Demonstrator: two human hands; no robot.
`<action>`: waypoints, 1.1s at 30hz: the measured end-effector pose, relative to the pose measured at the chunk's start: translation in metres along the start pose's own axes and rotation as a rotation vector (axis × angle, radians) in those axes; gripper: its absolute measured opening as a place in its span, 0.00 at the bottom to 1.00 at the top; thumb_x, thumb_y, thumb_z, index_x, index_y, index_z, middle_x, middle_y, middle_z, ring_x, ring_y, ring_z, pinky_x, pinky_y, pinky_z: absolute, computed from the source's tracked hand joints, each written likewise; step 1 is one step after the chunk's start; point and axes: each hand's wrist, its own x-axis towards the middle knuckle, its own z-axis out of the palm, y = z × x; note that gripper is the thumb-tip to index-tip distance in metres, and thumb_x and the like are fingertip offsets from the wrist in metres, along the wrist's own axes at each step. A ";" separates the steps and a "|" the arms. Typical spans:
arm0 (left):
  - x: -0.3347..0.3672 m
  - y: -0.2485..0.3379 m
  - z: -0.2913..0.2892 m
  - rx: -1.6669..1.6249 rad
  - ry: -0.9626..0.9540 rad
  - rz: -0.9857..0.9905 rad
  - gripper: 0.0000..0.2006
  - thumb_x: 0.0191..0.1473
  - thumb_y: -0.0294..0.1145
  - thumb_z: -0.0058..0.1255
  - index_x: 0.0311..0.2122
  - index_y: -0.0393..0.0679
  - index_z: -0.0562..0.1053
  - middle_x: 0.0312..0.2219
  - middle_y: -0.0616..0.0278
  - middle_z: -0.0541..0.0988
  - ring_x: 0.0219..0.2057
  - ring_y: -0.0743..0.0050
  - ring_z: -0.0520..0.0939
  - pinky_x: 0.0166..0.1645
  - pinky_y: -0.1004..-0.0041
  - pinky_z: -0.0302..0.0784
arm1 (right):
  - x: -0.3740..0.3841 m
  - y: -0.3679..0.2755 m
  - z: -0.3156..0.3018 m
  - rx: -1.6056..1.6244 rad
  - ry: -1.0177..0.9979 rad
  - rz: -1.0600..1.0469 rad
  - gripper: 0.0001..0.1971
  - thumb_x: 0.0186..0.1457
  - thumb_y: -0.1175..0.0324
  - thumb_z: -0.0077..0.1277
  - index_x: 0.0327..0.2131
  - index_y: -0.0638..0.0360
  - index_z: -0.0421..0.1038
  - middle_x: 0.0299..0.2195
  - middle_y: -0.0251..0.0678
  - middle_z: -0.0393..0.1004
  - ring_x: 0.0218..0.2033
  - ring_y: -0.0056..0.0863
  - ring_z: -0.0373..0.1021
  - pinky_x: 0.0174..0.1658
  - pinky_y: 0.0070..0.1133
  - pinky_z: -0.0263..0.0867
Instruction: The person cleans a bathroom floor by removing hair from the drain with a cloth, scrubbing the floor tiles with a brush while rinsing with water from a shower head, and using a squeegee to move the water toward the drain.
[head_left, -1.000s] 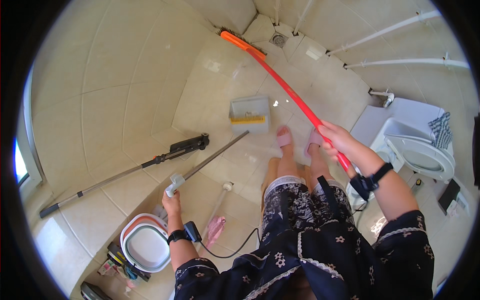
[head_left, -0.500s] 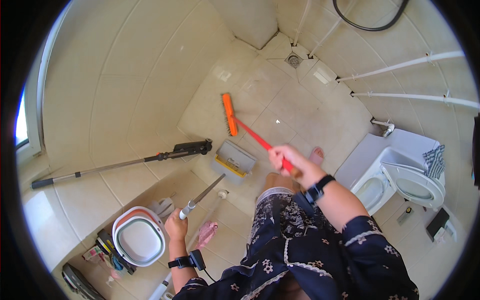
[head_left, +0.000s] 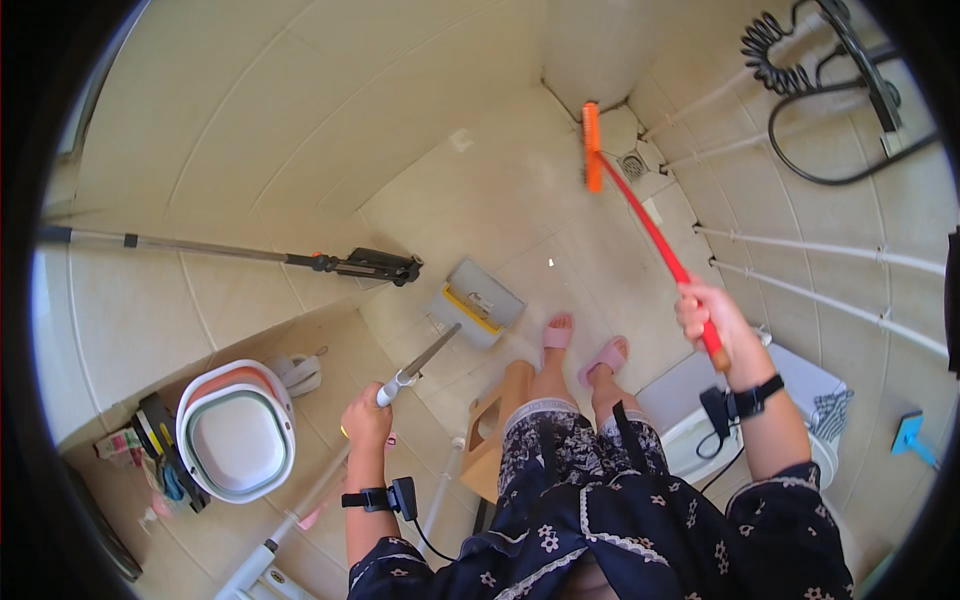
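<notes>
My right hand [head_left: 718, 318] is closed round the red handle of a broom [head_left: 643, 216]. Its orange bristle head [head_left: 592, 148] is at the far end of the floor, beside the corner drain. In my left hand [head_left: 368, 416] is the grey-and-white handle of a long-handled dustpan [head_left: 500, 290]. The grey pan, with a yellow strip, rests on the tiles ahead of my left foot. A small white scrap [head_left: 550, 262] lies on the floor to the right of the pan.
A flat mop [head_left: 210, 247] leans along the left wall. White basins [head_left: 240, 450] stand at the lower left. A wooden stool [head_left: 512, 385] is beside my legs, and a toilet [head_left: 690, 450] is at right. Pipes [head_left: 820, 244] run along the right wall, near the floor drain [head_left: 632, 165].
The broom in my right hand has swung away and to the right, from near the dustpan to the far corner. The view has shifted; my left hand keeps hold of the dustpan.
</notes>
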 end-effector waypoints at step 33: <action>-0.009 -0.020 0.033 -0.112 -0.119 0.003 0.06 0.44 0.31 0.48 0.30 0.52 0.73 0.25 0.51 0.77 0.27 0.47 0.77 0.30 0.56 0.72 | -0.033 0.064 -0.049 0.181 -0.187 0.003 0.18 0.57 0.70 0.40 0.51 0.39 0.58 0.15 0.21 0.55 0.09 0.08 0.50 0.09 0.10 0.46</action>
